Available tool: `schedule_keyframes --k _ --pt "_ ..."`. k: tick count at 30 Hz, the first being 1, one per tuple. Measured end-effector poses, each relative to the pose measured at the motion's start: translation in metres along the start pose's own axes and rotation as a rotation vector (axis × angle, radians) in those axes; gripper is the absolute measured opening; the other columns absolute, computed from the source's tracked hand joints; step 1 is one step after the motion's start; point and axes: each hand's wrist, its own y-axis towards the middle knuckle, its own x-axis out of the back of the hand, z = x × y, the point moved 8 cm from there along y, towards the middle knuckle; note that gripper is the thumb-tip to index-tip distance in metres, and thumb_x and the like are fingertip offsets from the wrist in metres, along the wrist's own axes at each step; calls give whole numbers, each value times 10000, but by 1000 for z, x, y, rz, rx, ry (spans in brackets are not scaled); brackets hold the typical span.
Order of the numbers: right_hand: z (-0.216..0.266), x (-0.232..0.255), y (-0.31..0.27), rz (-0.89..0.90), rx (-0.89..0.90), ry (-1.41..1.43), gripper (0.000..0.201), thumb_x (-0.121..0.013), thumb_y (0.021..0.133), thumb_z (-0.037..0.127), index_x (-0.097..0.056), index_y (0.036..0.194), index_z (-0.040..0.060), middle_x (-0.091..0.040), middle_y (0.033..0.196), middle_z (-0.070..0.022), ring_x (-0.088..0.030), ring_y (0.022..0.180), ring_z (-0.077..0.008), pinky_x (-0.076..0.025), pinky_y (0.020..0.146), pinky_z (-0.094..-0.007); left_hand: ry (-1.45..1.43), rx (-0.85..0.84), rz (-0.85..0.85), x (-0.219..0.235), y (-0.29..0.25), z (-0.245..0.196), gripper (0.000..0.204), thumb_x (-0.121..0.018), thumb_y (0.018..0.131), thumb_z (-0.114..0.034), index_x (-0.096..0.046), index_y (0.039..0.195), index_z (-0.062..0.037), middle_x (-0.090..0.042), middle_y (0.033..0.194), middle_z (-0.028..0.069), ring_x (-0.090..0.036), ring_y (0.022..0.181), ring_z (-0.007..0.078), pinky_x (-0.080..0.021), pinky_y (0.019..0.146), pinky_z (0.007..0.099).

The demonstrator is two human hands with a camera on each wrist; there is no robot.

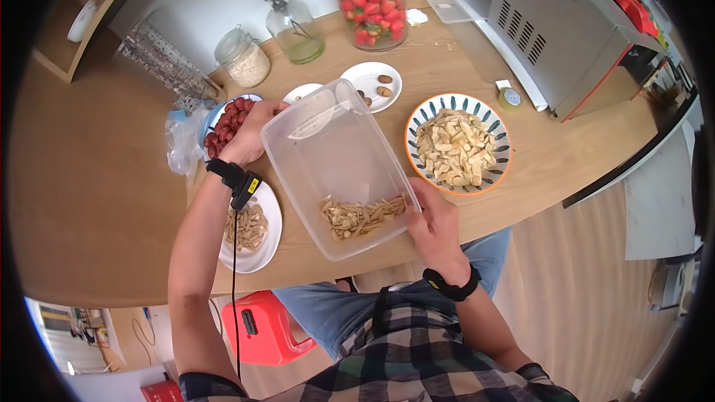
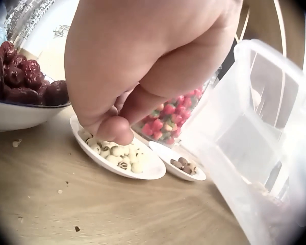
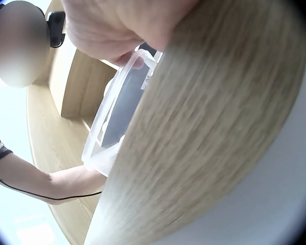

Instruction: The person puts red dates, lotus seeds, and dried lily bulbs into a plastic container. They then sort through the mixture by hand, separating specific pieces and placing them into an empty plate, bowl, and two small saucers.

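My right hand (image 1: 437, 232) grips the right rim of a clear plastic container (image 1: 339, 149), which is tilted, with pale sliced pieces (image 1: 354, 217) gathered at its near end. The right wrist view shows that hand (image 3: 117, 30) on the rim of the container (image 3: 99, 132). Past the container's left side, my left hand (image 1: 255, 134) reaches over a small plate. In the left wrist view the left hand (image 2: 143, 61) has curled fingers low over white round seeds (image 2: 125, 158) on a white plate (image 2: 148, 176); whether any seeds are between the fingertips is hidden.
Red dates (image 1: 227, 125) fill a bowl at left, with a plate of pale sticks (image 1: 247, 227) nearer me. A patterned bowl (image 1: 506, 160) of slices stands right. Behind are a plate with brown nuts (image 1: 384, 91), glass jars (image 1: 247, 63), a strawberry-filled vase (image 1: 372, 7) and a microwave (image 1: 558, 45).
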Motion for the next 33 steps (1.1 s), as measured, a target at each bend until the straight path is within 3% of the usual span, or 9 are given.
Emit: schedule_keyframes --k 8,10,12,14,18,20,23,27,33 --pt "4 1 1 52 -52 -2 359 -550 904 -17 -556 1259 -74 -690 1053 -204 -712 925 -243 -604 787 -341 66 -127 -48 11 -12 -16 244 -648 936 -26 -661 1163 61 -708 888 56 -661 766 105 -540 653 236" --pt "5 1 1 38 -29 6 358 -553 903 -16 -556 1257 -75 -688 1051 -202 -711 918 -242 -608 785 -346 288 -74 -343 18 -57 -71 216 -610 958 -31 -670 1158 21 -684 833 46 -616 716 90 -501 620 245" --pt "7 1 2 21 -1 11 358 -557 903 -15 -556 1255 -76 -686 1050 -201 -711 911 -240 -611 783 -352 397 -405 -507 16 -92 -116 174 -600 966 -18 -673 1117 27 -677 848 45 -611 745 89 -488 652 238" --pt "7 0 2 34 5 13 355 -563 902 -16 -558 1252 -78 -683 1055 -199 -711 906 -240 -618 783 -360 377 -447 -433 -17 -129 -148 163 -611 940 20 -670 1092 32 -672 883 41 -610 775 88 -489 696 241" --pt "2 -1 0 46 -6 31 357 -568 903 -17 -558 1255 -74 -681 1068 -201 -712 916 -246 -620 785 -359 724 -594 296 -124 -153 -144 330 -636 865 71 -658 1187 -1 -672 1081 118 -667 893 230 -531 804 314" --pt "2 0 0 35 -6 22 359 -579 906 -13 -559 1259 -69 -680 1075 -206 -713 932 -252 -621 784 -359 787 -459 573 -164 -153 -119 471 -613 855 64 -581 1314 -35 -580 1311 144 -629 1112 330 -536 886 391" --pt "4 1 1 40 6 40 357 -582 906 -12 -561 1257 -70 -682 1072 -209 -714 932 -256 -622 781 -362 942 -595 665 -193 -152 -95 568 -608 826 38 -489 1379 -22 -465 1421 172 -521 1262 392 -523 929 445" --pt "3 1 1 43 -38 59 352 -584 907 -12 -563 1253 -72 -683 1071 -208 -715 933 -260 -622 783 -365 1036 -529 732 -202 -149 -85 534 -606 825 -21 -470 1340 19 -442 1402 196 -502 1274 394 -528 923 455" --pt "3 0 2 36 15 58 344 -591 905 -16 -562 1240 -86 -684 1054 -209 -719 913 -260 -624 777 -361 1063 -680 675 -199 -156 -86 359 -593 827 -57 -575 1167 57 -547 1257 220 -588 1109 415 -532 871 455"
